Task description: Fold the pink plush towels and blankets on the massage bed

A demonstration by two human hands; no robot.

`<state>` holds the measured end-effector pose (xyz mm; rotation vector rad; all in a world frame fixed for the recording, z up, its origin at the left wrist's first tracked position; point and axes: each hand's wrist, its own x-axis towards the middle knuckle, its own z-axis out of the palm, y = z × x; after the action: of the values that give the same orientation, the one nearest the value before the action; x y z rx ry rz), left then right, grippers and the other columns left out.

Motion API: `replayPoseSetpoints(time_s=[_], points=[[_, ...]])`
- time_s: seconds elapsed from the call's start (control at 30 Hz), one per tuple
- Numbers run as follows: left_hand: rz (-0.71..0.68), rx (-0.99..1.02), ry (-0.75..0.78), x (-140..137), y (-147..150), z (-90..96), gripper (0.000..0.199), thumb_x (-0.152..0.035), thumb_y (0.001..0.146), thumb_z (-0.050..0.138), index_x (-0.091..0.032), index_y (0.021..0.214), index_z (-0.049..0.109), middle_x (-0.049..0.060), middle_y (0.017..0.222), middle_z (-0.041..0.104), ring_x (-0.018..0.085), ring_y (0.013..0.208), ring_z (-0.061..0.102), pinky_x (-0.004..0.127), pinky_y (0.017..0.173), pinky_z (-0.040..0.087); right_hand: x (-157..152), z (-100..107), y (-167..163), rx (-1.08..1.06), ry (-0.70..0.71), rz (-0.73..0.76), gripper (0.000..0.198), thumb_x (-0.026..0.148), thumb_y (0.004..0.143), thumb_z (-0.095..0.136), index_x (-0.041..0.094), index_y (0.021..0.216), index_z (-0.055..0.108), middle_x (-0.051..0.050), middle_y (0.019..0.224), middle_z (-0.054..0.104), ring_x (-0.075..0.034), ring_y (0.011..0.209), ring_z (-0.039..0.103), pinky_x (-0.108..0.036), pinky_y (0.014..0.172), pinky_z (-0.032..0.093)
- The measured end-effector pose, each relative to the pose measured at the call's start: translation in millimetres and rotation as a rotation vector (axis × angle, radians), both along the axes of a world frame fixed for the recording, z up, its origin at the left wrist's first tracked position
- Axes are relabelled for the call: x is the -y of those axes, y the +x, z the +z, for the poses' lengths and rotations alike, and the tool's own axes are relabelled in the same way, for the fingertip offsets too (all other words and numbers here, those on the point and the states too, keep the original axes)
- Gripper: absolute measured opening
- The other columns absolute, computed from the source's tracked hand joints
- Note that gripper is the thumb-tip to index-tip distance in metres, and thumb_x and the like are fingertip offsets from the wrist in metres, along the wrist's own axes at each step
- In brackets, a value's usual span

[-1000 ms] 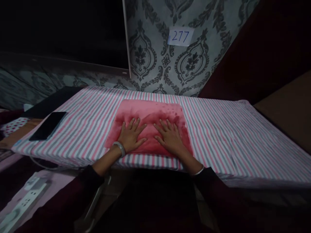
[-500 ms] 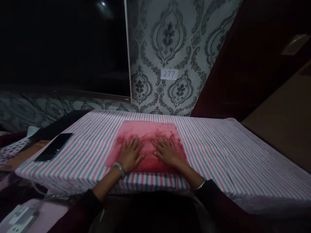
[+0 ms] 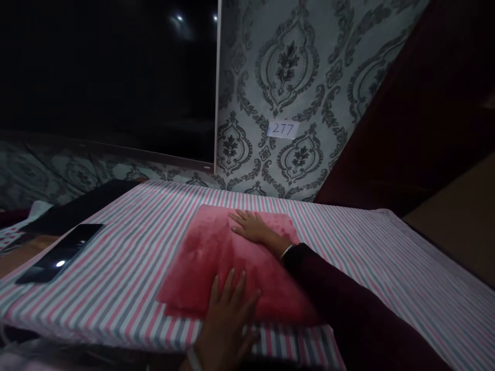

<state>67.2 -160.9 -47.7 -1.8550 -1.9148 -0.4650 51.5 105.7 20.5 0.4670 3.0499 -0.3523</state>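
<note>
A folded piece of red, velvety cloth (image 3: 201,257) lies flat on a striped tablecloth (image 3: 127,252), with darker smudges and patches across its nap. My left hand (image 3: 228,314) is at the cloth's near edge, its fingers spread and reaching onto the red surface. Toward the far edge, my right hand (image 3: 251,226) rests flat on the cloth with its fingers extended to the left. Neither hand grips anything. Each wrist wears a bracelet.
A dark phone (image 3: 60,255) lies on the table's left side. Behind the table are a large black screen (image 3: 108,82) and patterned wallpaper with a paper label (image 3: 283,129) reading 277. A dark red panel (image 3: 402,129) slants down at the right.
My right hand has moved to the far part of the cloth and toward its middle. My left hand has drawn back to the near edge. The camera view has shifted closer.
</note>
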Motion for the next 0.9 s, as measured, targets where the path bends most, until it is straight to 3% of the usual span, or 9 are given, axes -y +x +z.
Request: replayPoseSetpoints(time_s=[0.2, 0.3, 0.5, 0.6, 0.73, 0.8, 0.9], points=[[0.000, -0.081, 0.064, -8.7, -8.4, -21.0, 0.082, -0.075, 0.073, 0.063, -0.038, 0.145, 0.048, 0.009, 0.158, 0.038, 0.037, 0.149, 0.022, 0.059, 0.121, -0.004, -28.0, -11.2, -27.5, 0.032, -0.077, -0.109, 0.065, 0.064, 0.102, 0.022, 0.034, 0.159, 0.024, -0.004, 0.167, 0.020, -0.035, 0.153, 0.014, -0.060, 0.119, 0.019], [-0.002, -0.080, 0.067, -9.3, -8.9, -25.1, 0.081, -0.076, 0.076, 0.059, -0.038, 0.147, 0.046, 0.009, 0.159, 0.037, 0.037, 0.150, 0.019, 0.059, 0.121, -0.004, -29.6, -16.6, -29.2, 0.023, -0.064, -0.110, 0.065, 0.064, 0.102, 0.021, 0.035, 0.159, 0.023, -0.004, 0.167, 0.021, -0.034, 0.153, 0.016, -0.060, 0.119, 0.020], [-0.005, -0.014, 0.019, 4.4, -0.9, 3.6, 0.075, -0.058, 0.084, 0.061, -0.034, 0.152, 0.039, 0.007, 0.163, 0.030, 0.034, 0.151, 0.021, 0.057, 0.122, -0.002, -16.6, -3.2, -24.9, 0.031, 0.077, -0.170, 0.063, 0.059, 0.103, 0.024, 0.031, 0.160, 0.024, -0.008, 0.166, 0.021, -0.032, 0.153, 0.018, -0.060, 0.119, 0.020], [0.009, -0.004, 0.031, 17.3, -3.4, 24.0, 0.067, -0.046, 0.089, 0.058, -0.029, 0.151, 0.041, 0.007, 0.159, 0.037, 0.031, 0.148, 0.027, 0.058, 0.123, 0.000, 7.9, 14.0, -23.3, -0.010, 0.152, -0.209, 0.059, 0.052, 0.104, 0.026, 0.032, 0.159, 0.024, -0.007, 0.167, 0.018, -0.034, 0.153, 0.013, -0.065, 0.118, 0.017], [0.170, 0.036, 0.086, 30.9, -19.5, 36.6, 0.060, -0.030, 0.088, 0.057, -0.026, 0.148, 0.047, 0.010, 0.151, 0.048, 0.032, 0.145, 0.033, 0.062, 0.121, 0.001, 52.6, 25.6, -27.1, -0.053, 0.101, 0.058, 0.056, 0.051, 0.105, 0.026, 0.038, 0.159, 0.022, -0.001, 0.168, 0.011, -0.033, 0.154, 0.006, -0.065, 0.119, 0.014], [0.234, 0.041, 0.094, 32.0, -28.1, 30.7, 0.068, -0.035, 0.083, 0.064, -0.027, 0.149, 0.046, 0.013, 0.154, 0.044, 0.039, 0.146, 0.028, 0.067, 0.118, 0.006, 66.4, 21.5, -35.1, -0.023, 0.054, 0.196, 0.057, 0.055, 0.104, 0.027, 0.040, 0.159, 0.022, 0.001, 0.168, 0.009, -0.034, 0.154, 0.004, -0.065, 0.119, 0.013], [0.267, 0.023, 0.095, 28.4, -35.0, 10.9, 0.080, -0.043, 0.076, 0.073, -0.032, 0.150, 0.045, 0.015, 0.159, 0.035, 0.046, 0.147, 0.022, 0.070, 0.116, 0.009, 64.4, 8.4, -56.6, 0.015, 0.013, 0.254, 0.063, 0.062, 0.102, 0.028, 0.040, 0.159, 0.018, 0.002, 0.169, 0.006, -0.035, 0.154, 0.002, -0.067, 0.119, 0.009]])
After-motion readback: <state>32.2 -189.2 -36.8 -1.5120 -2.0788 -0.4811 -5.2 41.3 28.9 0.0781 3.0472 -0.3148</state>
